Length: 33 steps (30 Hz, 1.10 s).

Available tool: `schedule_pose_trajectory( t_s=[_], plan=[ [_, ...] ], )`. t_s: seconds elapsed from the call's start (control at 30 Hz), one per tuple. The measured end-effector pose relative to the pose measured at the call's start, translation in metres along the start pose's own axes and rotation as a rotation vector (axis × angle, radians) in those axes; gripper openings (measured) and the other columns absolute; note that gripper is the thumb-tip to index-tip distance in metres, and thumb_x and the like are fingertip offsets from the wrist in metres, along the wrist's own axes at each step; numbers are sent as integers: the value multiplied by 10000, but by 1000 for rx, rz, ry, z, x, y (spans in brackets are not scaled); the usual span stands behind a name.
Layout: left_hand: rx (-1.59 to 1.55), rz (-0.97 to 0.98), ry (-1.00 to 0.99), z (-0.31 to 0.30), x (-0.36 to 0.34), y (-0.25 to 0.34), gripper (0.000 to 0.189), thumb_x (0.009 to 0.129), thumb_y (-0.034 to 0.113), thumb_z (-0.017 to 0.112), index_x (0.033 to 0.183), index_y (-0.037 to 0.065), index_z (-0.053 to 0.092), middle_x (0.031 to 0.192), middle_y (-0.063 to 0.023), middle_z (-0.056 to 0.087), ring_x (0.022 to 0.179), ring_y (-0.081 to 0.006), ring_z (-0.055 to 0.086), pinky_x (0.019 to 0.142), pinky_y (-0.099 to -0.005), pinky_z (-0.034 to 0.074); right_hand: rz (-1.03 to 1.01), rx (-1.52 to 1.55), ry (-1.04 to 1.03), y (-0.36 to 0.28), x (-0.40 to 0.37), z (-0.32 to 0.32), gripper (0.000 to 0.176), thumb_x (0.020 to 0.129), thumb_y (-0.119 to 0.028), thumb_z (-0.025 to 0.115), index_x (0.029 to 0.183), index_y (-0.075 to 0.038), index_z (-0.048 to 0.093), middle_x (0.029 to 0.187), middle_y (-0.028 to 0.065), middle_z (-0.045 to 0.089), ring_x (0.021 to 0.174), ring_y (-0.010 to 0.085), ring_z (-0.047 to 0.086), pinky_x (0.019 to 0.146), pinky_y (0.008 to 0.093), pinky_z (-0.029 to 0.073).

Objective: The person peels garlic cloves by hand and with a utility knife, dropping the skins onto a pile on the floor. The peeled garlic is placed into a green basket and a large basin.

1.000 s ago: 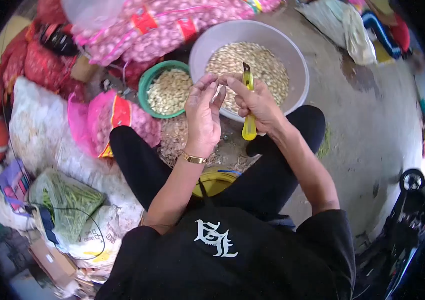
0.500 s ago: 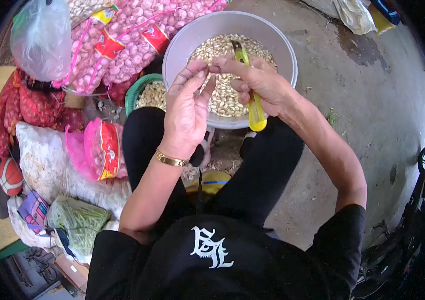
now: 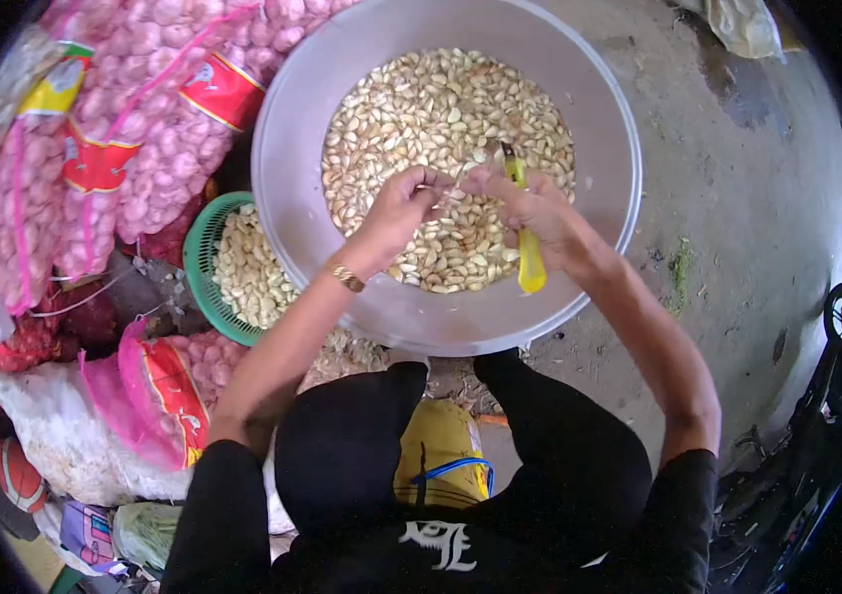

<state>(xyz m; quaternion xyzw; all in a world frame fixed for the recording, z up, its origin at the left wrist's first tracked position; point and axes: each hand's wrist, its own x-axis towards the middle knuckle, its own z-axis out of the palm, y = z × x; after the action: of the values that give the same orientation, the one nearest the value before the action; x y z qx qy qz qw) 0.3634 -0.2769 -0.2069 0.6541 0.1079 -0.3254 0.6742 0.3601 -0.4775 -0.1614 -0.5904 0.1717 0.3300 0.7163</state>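
Note:
Below me a wide grey basin (image 3: 287, 198) holds a bed of unpeeled garlic cloves (image 3: 421, 109) in its middle. Over it, my right hand (image 3: 551, 223) is closed around a yellow utility knife (image 3: 531, 259), its dark blade end pointing away from me and its handle hanging toward me. My left hand (image 3: 399, 216), with a gold bracelet on the wrist, is pinched shut close to the right fingertips. A small pale bit shows between the two hands, too small to make out. Peeled garlic cloves (image 3: 243, 267) fill a green basket (image 3: 205, 243) left of the basin.
Pink net bags of garlic bulbs (image 3: 178, 129) are piled at the far left. A smaller pink net bag (image 3: 124, 396) rests on a white sack (image 3: 64, 426) nearer me. A yellow container (image 3: 441, 445) stands between my legs. Concrete floor (image 3: 728, 218) stretches to the right, with a motorbike (image 3: 807, 445) at its edge.
My view has shifted forward and down, so the basin looks larger and nearer. Both hands have stayed close together over it, the knife still in my right hand.

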Motion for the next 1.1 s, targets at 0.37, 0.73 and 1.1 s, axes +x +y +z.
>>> schedule_pose_trajectory(
  t_s=[0.37,0.73,1.1],
  plan=[
    [1078,465,195,-28,63,-135,120,815,10,550,935,11,566,998,-162,550,983,-361,512,771,-438,457,233,-19,48,110,39,-5,347,919,-366,603,1059,-49,638,717,-40,561,519,23,380,473,218,363],
    [851,194,247,-36,57,-117,151,807,50,662,933,-4,599,855,-139,654,759,-268,632,681,-356,474,-41,-345,218,83,41,-32,373,898,-312,626,1083,12,608,880,42,635,559,86,511,536,243,467],
    [949,687,99,20,121,-96,197,815,87,619,998,20,591,1027,-126,596,1006,-316,542,840,-396,461,-278,-725,464,63,53,-75,282,886,-199,612,1058,23,586,915,202,663,856,279,658,759,378,495]
  ],
)
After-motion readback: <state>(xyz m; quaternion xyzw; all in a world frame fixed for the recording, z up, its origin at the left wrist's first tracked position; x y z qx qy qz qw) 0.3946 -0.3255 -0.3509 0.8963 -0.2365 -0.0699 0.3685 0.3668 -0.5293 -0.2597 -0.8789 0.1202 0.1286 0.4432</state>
